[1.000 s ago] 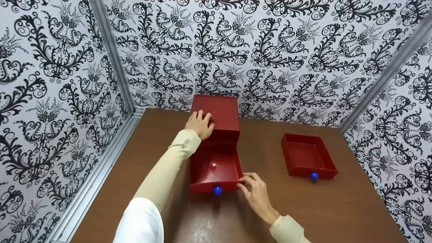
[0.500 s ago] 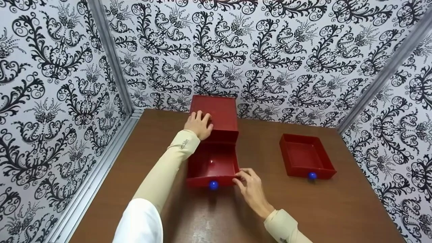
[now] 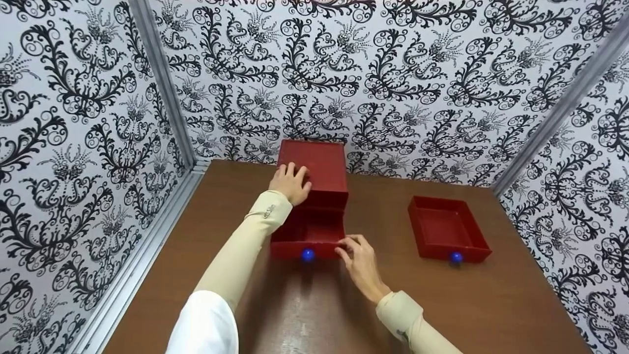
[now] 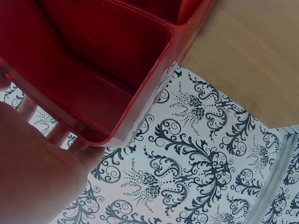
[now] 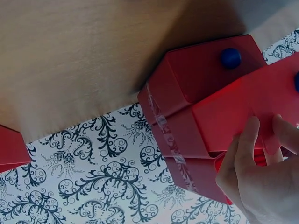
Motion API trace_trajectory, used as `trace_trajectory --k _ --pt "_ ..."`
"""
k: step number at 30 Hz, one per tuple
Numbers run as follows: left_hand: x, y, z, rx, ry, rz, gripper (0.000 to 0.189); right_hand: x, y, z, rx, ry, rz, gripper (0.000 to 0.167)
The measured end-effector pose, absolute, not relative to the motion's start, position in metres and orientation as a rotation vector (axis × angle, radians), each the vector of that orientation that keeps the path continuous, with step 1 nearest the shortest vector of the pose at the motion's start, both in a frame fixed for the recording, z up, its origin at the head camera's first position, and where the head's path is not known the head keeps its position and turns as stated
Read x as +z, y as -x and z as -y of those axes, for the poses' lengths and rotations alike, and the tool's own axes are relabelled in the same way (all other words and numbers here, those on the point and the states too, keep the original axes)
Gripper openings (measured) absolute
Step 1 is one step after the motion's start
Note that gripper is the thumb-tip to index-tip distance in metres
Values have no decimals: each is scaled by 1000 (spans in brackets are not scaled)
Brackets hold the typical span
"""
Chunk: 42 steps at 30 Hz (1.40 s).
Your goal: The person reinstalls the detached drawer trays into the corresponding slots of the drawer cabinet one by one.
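Note:
A red drawer cabinet (image 3: 324, 164) stands at the back of the table. My left hand (image 3: 290, 184) rests on its top, fingers spread; in the left wrist view the left hand (image 4: 37, 172) lies along the panel over an open compartment (image 4: 107, 42). A red drawer (image 3: 324, 231) with a blue knob (image 3: 308, 254) sticks partway out below that compartment. My right hand (image 3: 361, 265) pinches the right corner of its front between thumb and fingers. In the right wrist view, a lower drawer (image 5: 210, 70) with its own blue knob (image 5: 231, 58) sits inside the cabinet.
A second red drawer (image 3: 444, 223) with a blue knob (image 3: 456, 257) lies loose on the brown table (image 3: 491, 305), at the right. Patterned walls (image 3: 393, 98) with grey metal posts (image 3: 162, 88) close off the back and sides.
The pulled-out drawer has slid back toward the cabinet, less of it showing now. My right hand has moved along with its front corner. The left hand stays on the cabinet top.

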<state>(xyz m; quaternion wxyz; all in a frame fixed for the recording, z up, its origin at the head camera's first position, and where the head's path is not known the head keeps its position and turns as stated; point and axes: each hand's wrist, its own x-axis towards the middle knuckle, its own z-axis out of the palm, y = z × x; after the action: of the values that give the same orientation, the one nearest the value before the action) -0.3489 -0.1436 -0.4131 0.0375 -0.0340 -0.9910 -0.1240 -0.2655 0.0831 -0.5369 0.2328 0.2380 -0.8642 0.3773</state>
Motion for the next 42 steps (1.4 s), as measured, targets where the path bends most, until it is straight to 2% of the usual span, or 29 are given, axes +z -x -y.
trace_trajectory --k 4,12,42 --pt "-412 348 143 -387 98 3044 44 -534 273 -77 1050 -639 2374 13" --pt "-411 345 143 -365 128 3016 39 -532 292 -72 1163 -545 2405 36" --pt "-418 350 145 -377 138 2993 40 -532 343 -64 1223 -453 2426 41"
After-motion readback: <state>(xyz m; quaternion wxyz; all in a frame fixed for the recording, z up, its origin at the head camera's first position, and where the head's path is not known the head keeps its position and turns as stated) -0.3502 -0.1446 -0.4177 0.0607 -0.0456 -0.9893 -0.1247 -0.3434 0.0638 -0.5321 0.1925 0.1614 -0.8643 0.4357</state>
